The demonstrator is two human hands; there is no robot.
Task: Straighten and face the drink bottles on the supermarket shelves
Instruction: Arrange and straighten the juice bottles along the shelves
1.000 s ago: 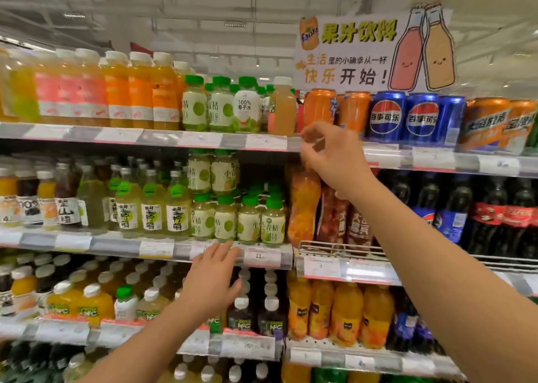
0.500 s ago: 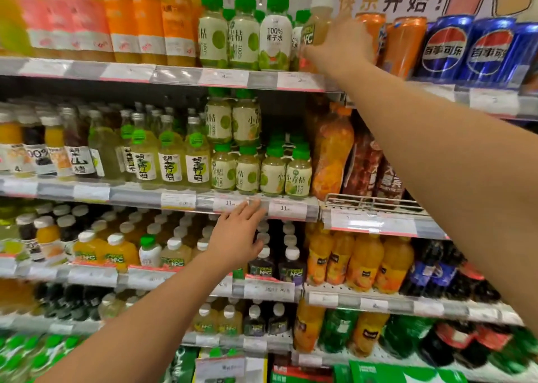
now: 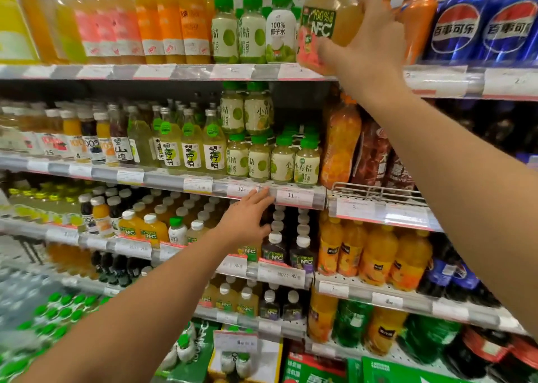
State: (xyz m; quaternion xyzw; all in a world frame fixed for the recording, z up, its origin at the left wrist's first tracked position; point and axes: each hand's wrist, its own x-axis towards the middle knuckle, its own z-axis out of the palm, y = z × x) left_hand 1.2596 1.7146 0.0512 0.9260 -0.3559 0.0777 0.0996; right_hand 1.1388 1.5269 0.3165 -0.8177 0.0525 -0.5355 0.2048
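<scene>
Since the earlier frame, right hand point(image 3: 368, 40) has closed around the NFC juice bottle point(image 3: 326, 24), tilting it at the top shelf point(image 3: 186, 71) edge, right of the coconut water bottle point(image 3: 281, 29). Left hand point(image 3: 247, 216), fingers straight, rests on the price rail point(image 3: 291, 197) two shelves below the bottle.

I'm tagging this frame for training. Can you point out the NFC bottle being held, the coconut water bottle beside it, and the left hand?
NFC bottle point(image 3: 318, 26): head view, on its green label.
Coconut water bottle point(image 3: 280, 33): head view, on its white label.
Left hand point(image 3: 247, 218): head view, back of the hand.
</scene>
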